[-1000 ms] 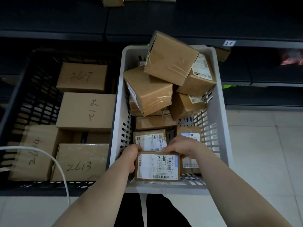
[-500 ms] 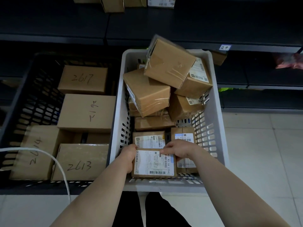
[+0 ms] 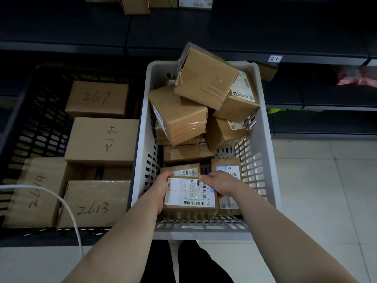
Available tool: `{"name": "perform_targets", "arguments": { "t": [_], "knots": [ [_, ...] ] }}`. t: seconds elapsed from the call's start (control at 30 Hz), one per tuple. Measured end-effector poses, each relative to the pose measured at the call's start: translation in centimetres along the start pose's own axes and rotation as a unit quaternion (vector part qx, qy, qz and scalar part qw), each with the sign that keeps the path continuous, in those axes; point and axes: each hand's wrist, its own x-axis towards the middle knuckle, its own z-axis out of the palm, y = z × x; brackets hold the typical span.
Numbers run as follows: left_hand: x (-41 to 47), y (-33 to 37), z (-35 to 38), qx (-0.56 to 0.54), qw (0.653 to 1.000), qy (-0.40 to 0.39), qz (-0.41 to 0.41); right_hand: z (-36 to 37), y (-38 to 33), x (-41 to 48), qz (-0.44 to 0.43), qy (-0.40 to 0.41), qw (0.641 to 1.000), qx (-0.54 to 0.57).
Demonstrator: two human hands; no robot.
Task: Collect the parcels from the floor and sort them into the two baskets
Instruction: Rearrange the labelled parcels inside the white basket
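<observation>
Left hand (image 3: 163,186): wrapped round the left edge of the labelled parcel (image 3: 189,198), fingers curled behind it.
Right hand (image 3: 221,185): gripping the same parcel at its upper right corner, fingers bent over the top edge.
Labelled parcel: small brown carton, white shipping label with barcodes facing up. Held low inside the grey basket (image 3: 269,160), at the near end, close against the near wall. Contact with the basket floor: cannot tell.
Grey basket: perforated plastic, right one of the pair, standing side by side against the black basket (image 3: 40,139).
Grey basket contents: brown taped cartons heaped at the far end, with the topmost carton (image 3: 206,78) tilted and rising above the rim. One small labelled carton (image 3: 183,170) just beyond the held parcel, another (image 3: 228,168) just to its right, partly hidden by the right hand.
Black basket: perforated plastic, on the left.
Black basket contents: four cartons lying flat with handwritten numbers. Carton 2617 (image 3: 98,99) at the far end, a larger carton (image 3: 104,141) with unclear marking next, carton 2614 (image 3: 34,190) near left, carton 2613 (image 3: 93,203) near right.
Surroundings: dark shelving (image 3: 204,27) behind both baskets, pale tiled floor (image 3: 316,201) to the right, white cable (image 3: 67,209) arcing across the near left of the view.
</observation>
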Motion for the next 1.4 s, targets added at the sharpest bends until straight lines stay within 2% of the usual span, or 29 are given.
{"name": "perform_targets", "arguments": {
  "t": [0.2, 0.5, 0.7, 0.8, 0.97, 1.03, 1.23, 1.4],
  "knots": [
    [0.5, -0.4, -0.5, -0.035, 0.999, 0.006, 0.000, 0.1, 0.1, 0.5, 0.014, -0.015, 1.000, 0.007],
    [-0.3, -0.6, -0.5, 0.002, 0.999, 0.030, 0.035, 0.6, 0.1, 0.2, 0.017, -0.050, 0.998, 0.029],
    [-0.6, -0.5, -0.4, 0.035, 0.996, 0.053, 0.065, 0.5, -1.6, 1.4, 0.060, -0.024, 0.998, -0.013],
    [-1.0, 0.0, -0.2, 0.037, 0.996, 0.056, 0.054, 0.0, -3.1, 2.4, 0.061, -0.025, 0.997, -0.045],
    [-1.1, 0.6, -0.1, 0.044, 0.996, 0.070, 0.046, -0.1, -5.4, 2.8, 0.056, -0.079, 0.990, -0.107],
    [-1.2, 0.6, -0.1, 0.042, 0.996, 0.067, 0.048, 0.2, -5.4, 3.0, 0.066, -0.086, 0.991, -0.083],
    [-0.3, -0.1, -0.5, 0.061, 0.994, 0.076, 0.050, 1.7, -3.1, 3.7, 0.078, 0.004, 0.996, 0.039],
    [-0.1, -0.4, -0.6, 0.071, 0.993, 0.080, 0.053, 2.4, -1.5, 3.5, 0.072, 0.026, 0.991, 0.113]
  ]
}}
